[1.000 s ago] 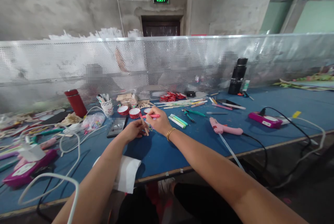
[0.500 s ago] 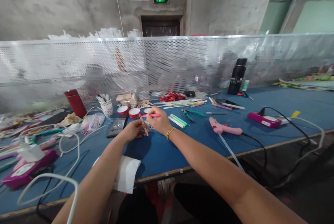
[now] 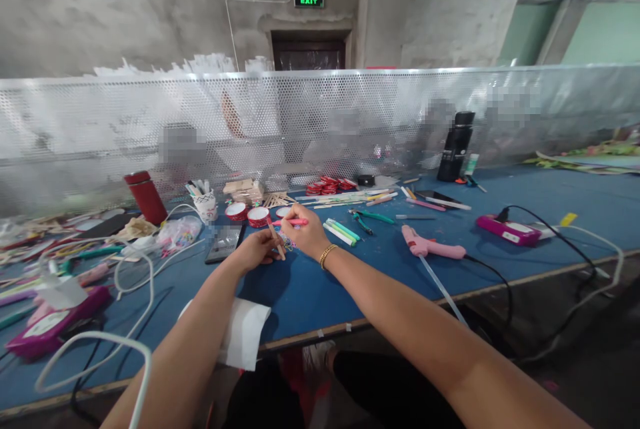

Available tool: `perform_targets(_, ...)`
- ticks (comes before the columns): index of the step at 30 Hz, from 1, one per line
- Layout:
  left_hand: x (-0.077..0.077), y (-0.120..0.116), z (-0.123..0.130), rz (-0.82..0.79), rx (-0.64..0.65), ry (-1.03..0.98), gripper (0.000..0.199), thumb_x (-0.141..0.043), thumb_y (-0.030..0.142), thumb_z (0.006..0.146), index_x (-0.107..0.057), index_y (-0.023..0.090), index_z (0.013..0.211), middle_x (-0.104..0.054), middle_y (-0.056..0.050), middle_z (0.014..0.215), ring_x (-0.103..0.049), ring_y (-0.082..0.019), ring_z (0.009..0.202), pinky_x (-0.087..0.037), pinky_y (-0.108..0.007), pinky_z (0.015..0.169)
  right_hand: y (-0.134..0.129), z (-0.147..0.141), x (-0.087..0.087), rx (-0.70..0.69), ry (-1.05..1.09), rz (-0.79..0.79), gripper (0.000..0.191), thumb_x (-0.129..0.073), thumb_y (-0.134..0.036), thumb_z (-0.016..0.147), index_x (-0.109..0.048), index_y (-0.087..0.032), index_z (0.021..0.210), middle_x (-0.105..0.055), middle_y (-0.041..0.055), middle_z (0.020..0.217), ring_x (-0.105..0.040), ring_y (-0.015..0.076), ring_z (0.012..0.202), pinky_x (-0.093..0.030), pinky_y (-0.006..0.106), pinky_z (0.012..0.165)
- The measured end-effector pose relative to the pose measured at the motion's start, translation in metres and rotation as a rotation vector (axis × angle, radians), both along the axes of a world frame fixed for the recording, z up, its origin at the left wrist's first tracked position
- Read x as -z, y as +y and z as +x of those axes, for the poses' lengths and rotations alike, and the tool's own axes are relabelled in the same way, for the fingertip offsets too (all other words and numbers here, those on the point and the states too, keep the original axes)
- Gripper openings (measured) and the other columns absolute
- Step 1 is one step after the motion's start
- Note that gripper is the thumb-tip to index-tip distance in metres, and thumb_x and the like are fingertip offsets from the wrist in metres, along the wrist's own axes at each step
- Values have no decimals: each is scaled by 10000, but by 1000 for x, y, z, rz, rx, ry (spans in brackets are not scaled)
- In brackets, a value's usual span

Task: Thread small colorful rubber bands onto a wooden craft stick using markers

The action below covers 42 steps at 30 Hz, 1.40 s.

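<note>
Between the fingers of my left hand (image 3: 257,250) is a flat wooden craft stick (image 3: 276,239), held tilted above the blue table. Its upper end looks reddish. My right hand (image 3: 309,234) grips a red marker pen (image 3: 295,222), whose tip points left at the top of the stick. Whether tip and stick touch I cannot tell. Just behind my hands stand round red-and-white tape rolls (image 3: 259,217). Several green and white markers (image 3: 341,231) lie to the right of my right hand. Small coloured bits under my hands are partly hidden.
A pink glue gun (image 3: 431,244) with a cord lies at right, near green-handled pliers (image 3: 370,217) and a purple power strip (image 3: 507,230). A phone (image 3: 224,243), red bottle (image 3: 146,197), pen cup (image 3: 204,205) and looping white cable (image 3: 150,282) are at left. Perforated metal panels border the back.
Almost nothing differs. Both hands keep the same hold on the stick and the marker; the whole view has shifted very slightly.
</note>
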<state>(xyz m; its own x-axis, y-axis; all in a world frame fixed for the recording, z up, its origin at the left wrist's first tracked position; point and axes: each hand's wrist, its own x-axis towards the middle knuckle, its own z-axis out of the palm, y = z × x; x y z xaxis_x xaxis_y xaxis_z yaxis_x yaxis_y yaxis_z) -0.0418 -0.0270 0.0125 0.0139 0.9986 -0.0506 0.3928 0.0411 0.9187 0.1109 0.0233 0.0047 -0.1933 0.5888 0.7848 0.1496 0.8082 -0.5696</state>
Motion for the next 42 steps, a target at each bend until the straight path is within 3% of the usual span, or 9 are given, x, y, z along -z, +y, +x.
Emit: perform_targets(42,1,1,-1,12,14,-9,340,-707,448,683,-560,183,837,-691,-13,723,-625,-119,581,-392,-194,522,2,2,0,49,-23,-22,109,-528,-248,781,-481,-225,684,-553,-40,651,-511,132,630,-389,240,626)
